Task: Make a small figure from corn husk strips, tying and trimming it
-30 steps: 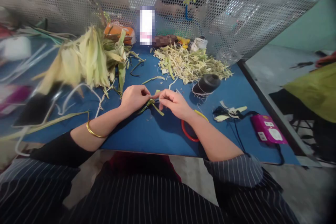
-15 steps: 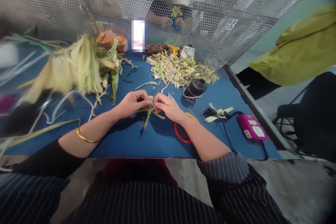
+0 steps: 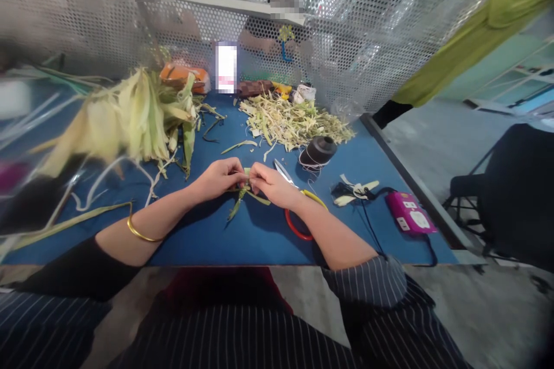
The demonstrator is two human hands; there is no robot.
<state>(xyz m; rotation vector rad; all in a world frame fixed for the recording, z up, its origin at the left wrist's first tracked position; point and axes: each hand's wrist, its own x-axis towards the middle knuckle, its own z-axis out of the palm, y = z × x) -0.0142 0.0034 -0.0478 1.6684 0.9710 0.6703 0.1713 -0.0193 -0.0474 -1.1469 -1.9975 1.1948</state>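
My left hand [image 3: 221, 177] is closed in a pinch on a small bundle of green corn husk [image 3: 236, 206], which hangs below the fingers with narrow strips sticking out to the sides. Fingertips nearly meeting the left ones, my right hand [image 3: 273, 185] is also closed, pinching at the top of the same bundle. The fingers hide what lies between them, and any thread there is too fine to make out. Scissors [image 3: 283, 173] with red and yellow handles lie partly under my right forearm. Just beyond them stands a dark cone of thread [image 3: 319, 151].
A large bunch of corn husks [image 3: 134, 118] lies at the left. Shredded husk scraps [image 3: 288, 118] are heaped at the back, near an orange packet [image 3: 185, 76]. A pink box [image 3: 410, 212] sits at the right edge. Perforated metal panel [image 3: 242, 6] borders the blue table [image 3: 255, 242].
My hands stay pinched together, and the right hand covers more of the bundle's top. The bundle's lower end has swung slightly left. The person in yellow-green has shifted in view.
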